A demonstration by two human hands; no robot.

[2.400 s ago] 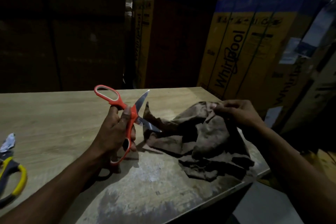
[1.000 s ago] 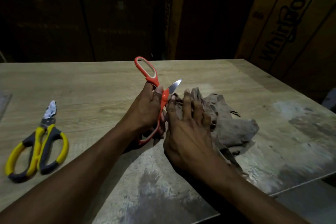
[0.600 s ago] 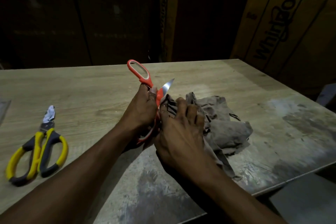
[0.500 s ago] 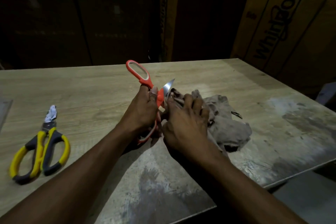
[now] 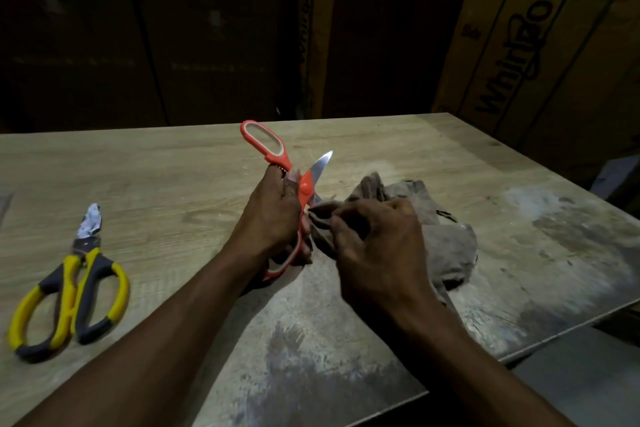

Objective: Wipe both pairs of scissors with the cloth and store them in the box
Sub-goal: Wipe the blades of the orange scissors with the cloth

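The left hand (image 5: 277, 215) grips the orange scissors (image 5: 277, 163) round the lower handle, blades spread, one tip aimed up toward the tabletop's (image 5: 173, 184) far edge. The right hand (image 5: 377, 239) pinches the cloth (image 5: 446, 239), probably onto the lower blade; half a second ago its fingers lay straighter. The yellow scissors (image 5: 69, 298) lie near the left edge.

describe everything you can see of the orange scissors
The orange scissors have orange handles with pale-lined finger loops and shiny metal blades, spread open. They are held up above the wooden table, upper loop free, one blade tip pointing up-right. The left hand grips the lower handle; the right hand presses the brown cloth against the lower blade.
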